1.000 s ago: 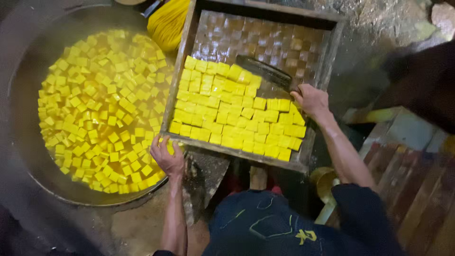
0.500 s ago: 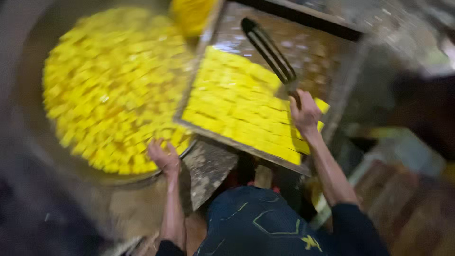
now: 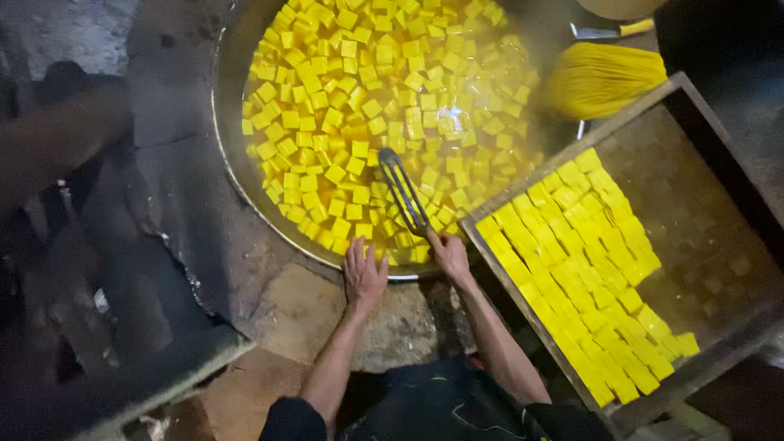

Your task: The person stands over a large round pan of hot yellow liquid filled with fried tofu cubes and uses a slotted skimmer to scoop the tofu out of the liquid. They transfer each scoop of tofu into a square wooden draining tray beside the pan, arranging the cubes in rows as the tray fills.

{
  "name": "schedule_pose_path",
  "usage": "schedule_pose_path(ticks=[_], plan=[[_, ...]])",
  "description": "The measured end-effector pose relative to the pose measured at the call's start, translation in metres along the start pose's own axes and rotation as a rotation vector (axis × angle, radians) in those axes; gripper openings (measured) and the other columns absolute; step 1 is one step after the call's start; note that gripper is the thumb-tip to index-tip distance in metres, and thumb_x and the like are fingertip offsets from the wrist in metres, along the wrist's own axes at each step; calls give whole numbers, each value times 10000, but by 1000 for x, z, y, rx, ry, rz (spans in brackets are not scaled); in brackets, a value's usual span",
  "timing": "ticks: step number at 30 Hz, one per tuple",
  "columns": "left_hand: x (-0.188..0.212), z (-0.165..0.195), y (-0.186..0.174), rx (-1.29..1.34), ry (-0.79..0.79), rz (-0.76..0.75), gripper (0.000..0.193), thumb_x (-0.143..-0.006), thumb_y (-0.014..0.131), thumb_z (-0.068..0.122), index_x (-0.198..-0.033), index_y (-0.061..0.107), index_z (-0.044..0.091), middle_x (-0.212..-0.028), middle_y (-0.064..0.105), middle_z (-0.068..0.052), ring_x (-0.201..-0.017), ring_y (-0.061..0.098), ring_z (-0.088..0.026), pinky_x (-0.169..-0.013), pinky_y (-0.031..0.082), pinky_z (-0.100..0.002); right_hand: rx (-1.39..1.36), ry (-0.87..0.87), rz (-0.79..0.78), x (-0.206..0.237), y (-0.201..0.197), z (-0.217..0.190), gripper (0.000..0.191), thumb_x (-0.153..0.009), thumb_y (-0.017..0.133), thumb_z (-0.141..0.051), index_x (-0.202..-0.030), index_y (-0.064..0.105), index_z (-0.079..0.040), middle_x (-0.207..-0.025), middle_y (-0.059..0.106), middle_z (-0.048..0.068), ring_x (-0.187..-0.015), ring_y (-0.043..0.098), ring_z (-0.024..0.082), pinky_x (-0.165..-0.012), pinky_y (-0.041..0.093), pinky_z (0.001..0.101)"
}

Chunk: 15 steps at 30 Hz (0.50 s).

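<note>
A: Entry, head view. Right hand [image 3: 449, 255]?

B: Clenched around the handle of a dark metal slotted spatula [image 3: 403, 193]; the blade lies among the small yellow cubes floating in yellow liquid [image 3: 367, 106] inside the wide round metal pan [image 3: 231, 155].

A: Left hand [image 3: 362, 275]?

B: Released, fingers spread, palm flat on the pan's near rim and the grey stone ledge [image 3: 392, 327]. It grasps nothing.

A: Surroundings?

B: 1 wooden rectangular tray [image 3: 710, 204] just right of the pan, about half filled with packed rows of yellow cubes [image 3: 584, 261]. A yellow-bristled brush [image 3: 600, 77] lies beyond it.
</note>
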State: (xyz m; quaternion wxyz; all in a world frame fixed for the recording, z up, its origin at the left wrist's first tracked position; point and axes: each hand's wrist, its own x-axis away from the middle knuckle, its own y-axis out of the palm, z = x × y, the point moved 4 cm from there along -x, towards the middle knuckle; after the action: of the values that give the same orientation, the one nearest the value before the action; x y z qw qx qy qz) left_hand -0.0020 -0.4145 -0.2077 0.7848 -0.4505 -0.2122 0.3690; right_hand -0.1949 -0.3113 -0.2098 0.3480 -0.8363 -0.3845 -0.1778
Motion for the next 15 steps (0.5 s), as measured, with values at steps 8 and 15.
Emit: schedule_pose_path(ticks=[8,15], plan=[[-10,-21,10,51,-49,-106,481,-944,645,373,-1255,627,7,-1493,461,-208,-1428,351,-416,-1104,327,-581,71,147,115,-50,50,-36,525,-968,604,-481,-916,746,22,-746,743,172,-713,750,299,-683,556,429],[-12,-31,17,98,-86,-147,459,-954,638,375,-1249,627,23,-1484,467,-200,-1432,368,-400,-1086,359,-566,-111,-37,304,-107,79,-90,440,-976,628,-399,-1051,720,25,-761,741,122,-670,708,200,-647,545,369]])
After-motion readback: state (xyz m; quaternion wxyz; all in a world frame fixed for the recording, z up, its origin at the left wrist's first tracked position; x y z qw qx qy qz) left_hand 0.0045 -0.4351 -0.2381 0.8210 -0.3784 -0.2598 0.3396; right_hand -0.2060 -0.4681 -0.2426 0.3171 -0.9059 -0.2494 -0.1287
